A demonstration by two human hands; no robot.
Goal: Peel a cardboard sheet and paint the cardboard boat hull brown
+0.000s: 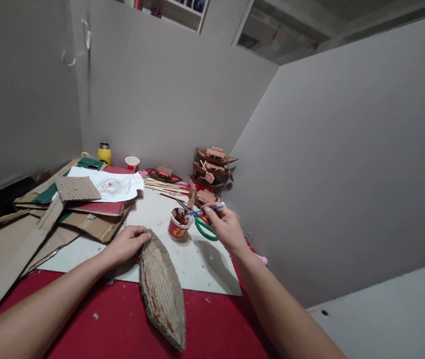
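My left hand point(128, 244) is closed on the far end of a cardboard boat hull point(162, 289), which lies on the red table cover and a white board point(160, 214). My right hand point(225, 227) pinches a thin blue-handled brush point(202, 211). The brush tip reaches into a small red paper cup point(178, 225) holding brown paint, just beyond the hull. Green-handled scissors point(205, 228) lie partly under my right hand.
Stacked cardboard sheets point(44, 219) and a paper with a sketch point(113, 187) cover the left side. Finished brown model boats point(212, 169) are piled at the back corner beside wooden sticks point(163, 187). A yellow flask point(104, 153) and another red cup point(132, 163) stand by the wall.
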